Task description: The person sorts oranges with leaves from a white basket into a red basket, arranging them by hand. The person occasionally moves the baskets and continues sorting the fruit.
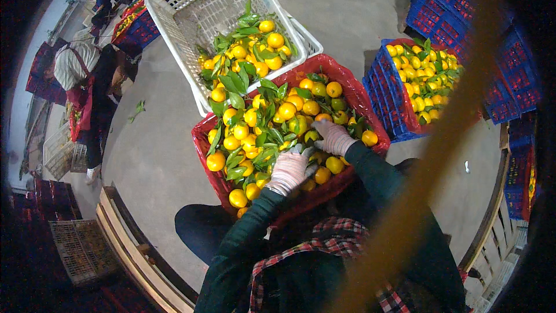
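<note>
In front of me is a crate lined with red plastic film (347,74), heaped with yellow-orange citrus fruit (287,110) and green leaves (234,81). Both my hands wear pale striped knit gloves and are down among the fruit. My left hand (288,170) lies over the near middle of the heap, its fingertips partly hidden by leaves and fruit. To its right, my right hand (334,137) touches the fruit with its fingers pointing left. Whether either hand grips a fruit is not visible. Touching the far side, a tilted white plastic crate (184,43) holds more leafy fruit at its lower end.
Blue crates with a red liner (386,95), full of fruit, stand at right before taller blue stacks (447,4). A person (80,69) bends at far left near white crates (61,150). Wooden slatted edges (126,243) curve at lower left. A blurred brown strip (417,182) crosses the view.
</note>
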A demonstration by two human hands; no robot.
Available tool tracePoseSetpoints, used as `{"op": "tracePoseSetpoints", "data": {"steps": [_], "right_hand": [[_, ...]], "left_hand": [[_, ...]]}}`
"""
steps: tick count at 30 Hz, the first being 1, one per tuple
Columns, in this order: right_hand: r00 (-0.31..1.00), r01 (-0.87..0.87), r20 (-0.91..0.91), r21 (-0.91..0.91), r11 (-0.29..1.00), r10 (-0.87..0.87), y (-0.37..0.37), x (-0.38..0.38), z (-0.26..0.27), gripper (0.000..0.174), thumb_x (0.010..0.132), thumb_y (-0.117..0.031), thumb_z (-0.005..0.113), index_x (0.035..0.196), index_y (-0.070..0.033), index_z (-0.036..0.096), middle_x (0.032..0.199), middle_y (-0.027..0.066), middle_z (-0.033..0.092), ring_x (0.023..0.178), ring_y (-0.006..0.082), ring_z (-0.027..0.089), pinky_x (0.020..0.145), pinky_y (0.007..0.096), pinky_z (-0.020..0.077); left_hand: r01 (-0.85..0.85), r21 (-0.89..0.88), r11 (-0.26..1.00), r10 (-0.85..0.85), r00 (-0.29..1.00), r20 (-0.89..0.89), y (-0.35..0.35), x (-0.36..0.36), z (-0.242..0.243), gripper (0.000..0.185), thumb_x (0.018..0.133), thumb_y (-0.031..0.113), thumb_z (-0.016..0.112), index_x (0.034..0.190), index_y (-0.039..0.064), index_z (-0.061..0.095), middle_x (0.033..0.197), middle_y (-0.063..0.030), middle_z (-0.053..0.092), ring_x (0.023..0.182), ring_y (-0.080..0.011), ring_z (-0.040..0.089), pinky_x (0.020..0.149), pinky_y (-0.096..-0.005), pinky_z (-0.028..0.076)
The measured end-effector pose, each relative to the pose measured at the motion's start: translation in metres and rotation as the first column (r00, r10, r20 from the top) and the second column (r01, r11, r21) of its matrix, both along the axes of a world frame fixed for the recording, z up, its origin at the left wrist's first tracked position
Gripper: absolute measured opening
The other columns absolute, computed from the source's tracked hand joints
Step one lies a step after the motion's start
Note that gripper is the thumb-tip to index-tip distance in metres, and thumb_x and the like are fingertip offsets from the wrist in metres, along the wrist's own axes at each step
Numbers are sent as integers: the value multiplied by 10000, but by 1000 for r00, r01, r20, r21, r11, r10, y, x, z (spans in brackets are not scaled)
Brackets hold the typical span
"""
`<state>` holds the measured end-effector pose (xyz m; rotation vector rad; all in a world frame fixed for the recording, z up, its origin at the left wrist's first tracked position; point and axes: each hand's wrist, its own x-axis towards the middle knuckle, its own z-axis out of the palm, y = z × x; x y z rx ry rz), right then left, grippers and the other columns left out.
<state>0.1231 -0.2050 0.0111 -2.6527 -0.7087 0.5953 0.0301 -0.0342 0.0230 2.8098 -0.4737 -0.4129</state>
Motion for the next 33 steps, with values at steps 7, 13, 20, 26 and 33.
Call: {"op": "tracePoseSetpoints", "data": {"steps": [7, 13, 20, 26, 33], "right_hand": [[998, -12, -62, 81, 997, 17, -5, -2, -10, 650, 761, -305, 706, 1320, -62, 477, 1279, 224, 540, 1159, 393, 547, 976, 444, 458], [995, -40, -92, 28, 999, 42, -17, -7, 10, 611, 754, -284, 717, 1285, -78, 495, 1217, 241, 514, 1100, 407, 570, 916, 469, 492], [975, -114, 203, 127, 985, 87, -43, -34, -23, 525, 838, -328, 654, 1257, -57, 491, 1249, 222, 527, 1101, 397, 571, 909, 468, 495], [998, 56, -38, 112, 992, -52, 29, 31, 9, 508, 820, -320, 644, 1233, -58, 506, 1169, 216, 574, 1100, 390, 582, 934, 477, 473], [990, 42, 120, 247, 968, -73, 8, 24, -11, 594, 764, -177, 707, 1308, -124, 475, 1148, 216, 560, 1035, 413, 606, 885, 495, 492]], "left_hand": [[9, 6, 1000, -9, 999, 42, 4, -2, 1, 550, 872, 476, 590, 1275, 105, 532, 1096, -195, 596, 971, -390, 605, 837, -468, 484], [-32, -50, 998, 30, 999, -35, 7, 4, 8, 542, 850, 465, 631, 1249, 108, 542, 1129, -205, 616, 980, -384, 619, 832, -473, 489], [81, -155, 985, -48, 978, 205, -22, 9, 11, 825, 857, 490, 607, 1438, -27, 331, 1360, -249, 489, 1197, -396, 516, 1009, -444, 415], [134, -51, 990, -128, 985, 114, -28, 1, -3, 779, 892, 512, 538, 1443, -3, 341, 1397, -237, 466, 1202, -382, 523, 1005, -433, 414], [82, -125, 989, -88, 995, -45, -26, 4, 14, 742, 866, 496, 576, 1410, 24, 401, 1375, -237, 480, 1191, -396, 522, 993, -457, 419]]}}
